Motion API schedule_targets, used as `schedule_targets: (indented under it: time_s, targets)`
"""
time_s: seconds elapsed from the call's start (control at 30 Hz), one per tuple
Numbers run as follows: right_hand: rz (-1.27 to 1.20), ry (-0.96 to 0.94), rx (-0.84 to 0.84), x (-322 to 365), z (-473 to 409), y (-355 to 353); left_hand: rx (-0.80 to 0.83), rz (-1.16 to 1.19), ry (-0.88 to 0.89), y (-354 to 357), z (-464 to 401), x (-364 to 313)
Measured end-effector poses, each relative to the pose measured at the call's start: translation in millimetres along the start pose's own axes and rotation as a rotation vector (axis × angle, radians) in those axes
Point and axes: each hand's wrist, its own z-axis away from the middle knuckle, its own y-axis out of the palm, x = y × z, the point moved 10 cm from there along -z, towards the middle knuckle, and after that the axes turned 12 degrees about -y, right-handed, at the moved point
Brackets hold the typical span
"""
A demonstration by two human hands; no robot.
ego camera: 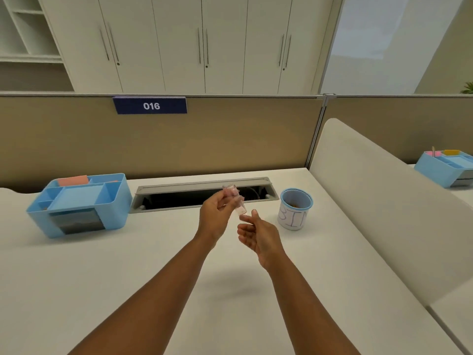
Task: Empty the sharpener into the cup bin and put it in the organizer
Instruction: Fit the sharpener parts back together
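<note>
A small clear pink sharpener (236, 201) is pinched in the fingers of my left hand (216, 219), held tilted above the middle of the white desk. My right hand (258, 235) hovers just below and right of it, palm up, fingers apart, one fingertip close to the sharpener's lower end. The cup bin (294, 210), white with a blue rim and handwritten "BIN", stands to the right of both hands; brownish shavings lie inside. The blue organizer (76, 203) with several compartments sits at the far left of the desk.
An open cable trough (202, 194) runs along the back of the desk behind my hands. A tan partition with a "016" sign (151, 105) rises behind it. A padded white divider (378, 201) borders the right side; a second blue organizer (446, 167) stands beyond it.
</note>
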Motion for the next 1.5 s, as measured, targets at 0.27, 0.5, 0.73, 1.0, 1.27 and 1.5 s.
schedule_targets:
  time_s: [0.27, 0.5, 0.73, 1.0, 1.27, 1.5]
  targets:
    - [0.968, -0.377, 0.432, -56, 57, 80, -0.095, -0.066, -0.137, -98, 30, 24]
    - [1.266, -0.502, 0.594, -90, 78, 121, -0.137, -0.179, -0.167, -143, 51, 30]
    - [1.385, -0.579, 0.621, -103, 81, 131, -0.107, -0.310, -0.196, -163, 67, 37]
    - [0.988, -0.509, 0.292, -75, 68, 113, -0.094, -0.348, -0.190, -177, 68, 42]
    - [0.467, -0.505, 0.164, -1, 54, 114, -0.049, -0.396, -0.166, -173, 54, 37]
    - [0.424, -0.634, 0.220, 43, 50, 121, 0.034, -0.368, -0.151, -161, 37, 32]
